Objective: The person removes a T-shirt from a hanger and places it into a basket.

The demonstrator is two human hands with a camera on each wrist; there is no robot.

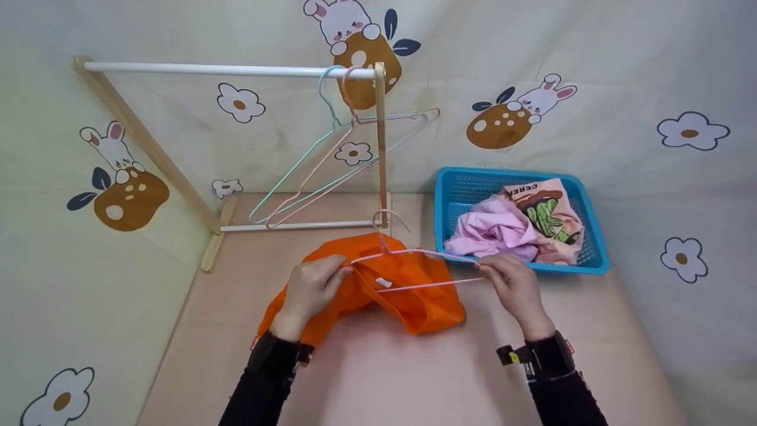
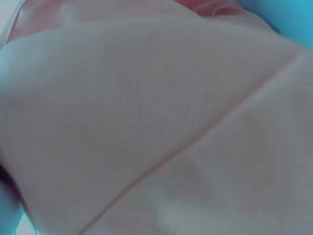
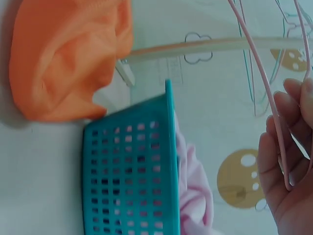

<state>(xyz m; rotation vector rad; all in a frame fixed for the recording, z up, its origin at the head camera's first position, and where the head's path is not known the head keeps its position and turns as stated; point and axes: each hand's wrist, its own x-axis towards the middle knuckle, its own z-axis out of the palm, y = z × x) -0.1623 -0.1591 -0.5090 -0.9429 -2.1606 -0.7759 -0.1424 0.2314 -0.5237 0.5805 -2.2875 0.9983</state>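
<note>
An orange shirt [image 1: 434, 302] lies bunched on the table, with a white label showing inside its opening. My left hand [image 1: 310, 290] pinches the edge of that opening at the left end of a pink hanger [image 1: 434, 286]. In the head view the hanger's lower left corner is hidden in the orange cloth, and its hook points away from me. My right hand [image 1: 513, 290] grips the hanger's right end; the right wrist view shows the fingers [image 3: 274, 169] curled about the pink wire. Only a blurred, pale surface [image 2: 146, 98] with a thin diagonal line fills the left wrist view.
Behind the shirt stands a rack with a white top rail [image 1: 230, 70], where a mint hanger [image 1: 293, 171] and a pink-orange hanger [image 1: 319, 168] hang. At the right, a blue basket [image 1: 440, 207] holds a pink garment [image 1: 491, 228] and a peach printed garment [image 1: 562, 198].
</note>
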